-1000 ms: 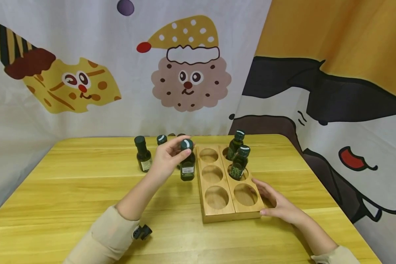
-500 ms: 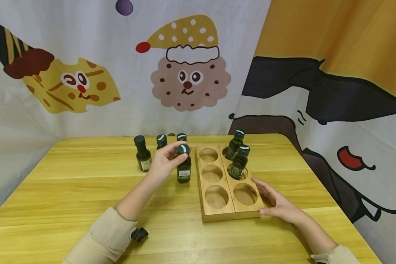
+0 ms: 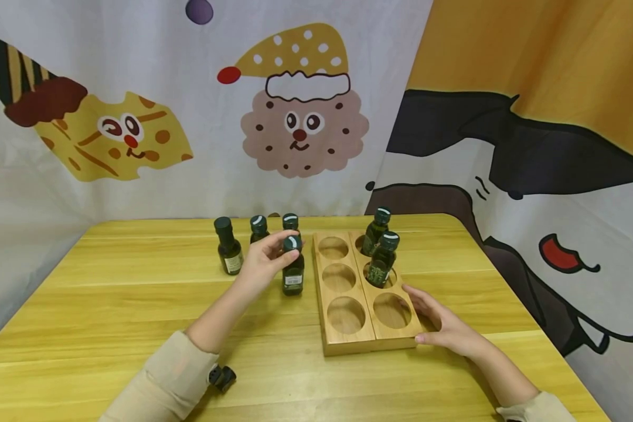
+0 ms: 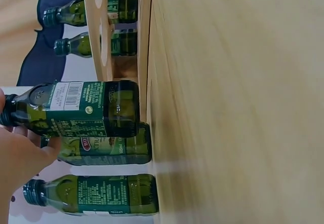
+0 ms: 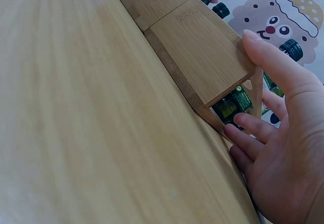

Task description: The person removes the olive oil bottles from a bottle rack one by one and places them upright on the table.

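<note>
My left hand pinches a small dark green glass bottle by its neck, just below the cap. The bottle is upright, left of a wooden rack with round holes; in the left wrist view its base shows close over the table, its label facing out. My right hand holds the rack's near right corner, thumb on the front end and fingers along the side. Two like bottles stand in the rack's right row, one in the far hole and one in the middle hole; the near hole holds nothing.
On the table, a bottle stands at the left. Two more, a bottle and a bottle, stand partly hidden behind my left hand. A printed curtain hangs right behind the table's back edge.
My left hand has moved the bottle slightly left and lower, away from the rack. A bottle behind it now shows more. The right hand and rack have stayed put.
</note>
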Demonstrator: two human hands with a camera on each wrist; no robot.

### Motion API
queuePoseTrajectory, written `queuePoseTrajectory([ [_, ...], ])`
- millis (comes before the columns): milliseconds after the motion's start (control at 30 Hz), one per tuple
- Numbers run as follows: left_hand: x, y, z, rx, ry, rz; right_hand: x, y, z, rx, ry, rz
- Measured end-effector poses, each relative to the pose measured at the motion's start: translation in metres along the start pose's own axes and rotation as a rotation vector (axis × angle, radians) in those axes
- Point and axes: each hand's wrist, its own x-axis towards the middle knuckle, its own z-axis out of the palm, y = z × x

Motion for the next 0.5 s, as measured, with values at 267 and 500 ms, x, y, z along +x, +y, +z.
queuePoseTrajectory([
  [267,-0.001,-0.008,-0.001,-0.016,-0.020,-0.032,0.000,0.002,0.000,0.003,-0.002,-0.006],
  [500,-0.001,-0.012,-0.002,-0.061,-0.029,-0.004,0.000,0.004,-0.001,-0.005,0.003,0.005],
])
